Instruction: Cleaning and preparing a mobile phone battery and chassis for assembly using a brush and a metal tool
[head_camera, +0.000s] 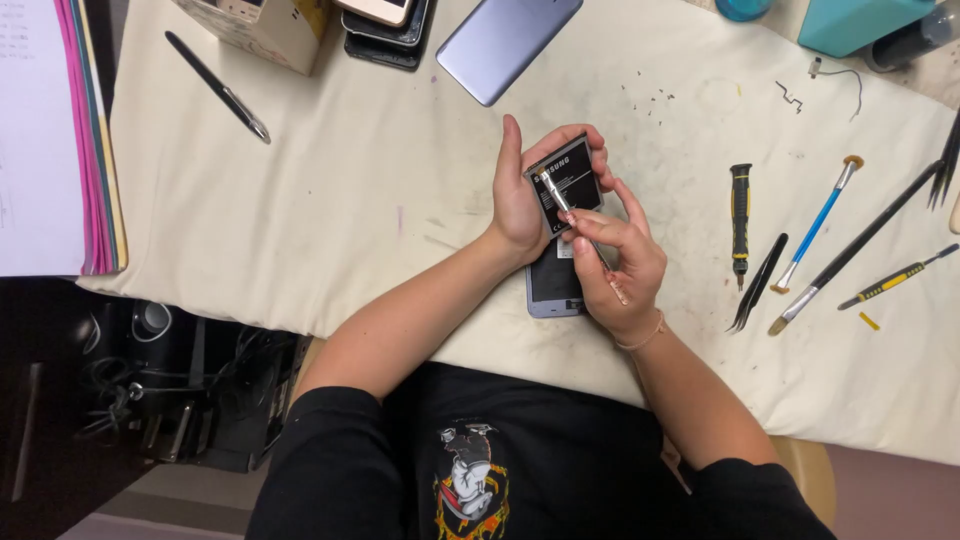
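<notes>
- A stack of papers and coloured folders lies at the far left edge of the cloth-covered table.
- A black pen rests on the cloth near a cardboard box, with a pile of phones and a silver phone back beside it.
- The left hand is curled around a black battery — thumb up along its left edge, fingers wrapped behind its top and right side — holding it tilted above the table.
- A grey phone with its back off lies flat on the cloth just under both hands.
- The right hand is closed in a pinch on a thin metal tool, whose tip touches the battery's face.
- Further right lie a black and yellow screwdriver, black tweezers, a blue-handled brush, a long black brush and a small yellow-handled tool — all well apart from the hands.
</notes>
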